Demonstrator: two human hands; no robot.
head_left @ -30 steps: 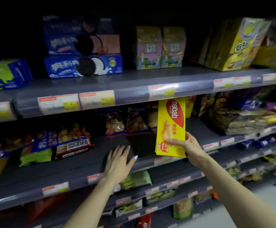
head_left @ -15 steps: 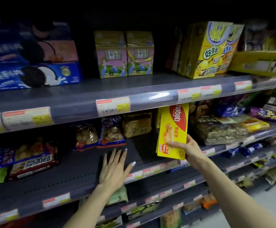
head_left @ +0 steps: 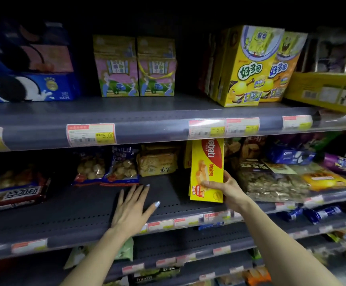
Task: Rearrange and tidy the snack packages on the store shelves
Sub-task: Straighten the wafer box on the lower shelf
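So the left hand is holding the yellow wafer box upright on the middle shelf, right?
No, the head view shows the right hand holding the yellow wafer box upright on the middle shelf. The left hand lies open and flat on that shelf.

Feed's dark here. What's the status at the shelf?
Right hand grips yellow wafer box upright. Left hand flat, open on middle shelf. Bare gap there, nothing blocking.

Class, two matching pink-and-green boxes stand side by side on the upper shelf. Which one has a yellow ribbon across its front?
The right-hand pink-and-green box: a yellow ribbon loops across its front. Its left twin shows none.
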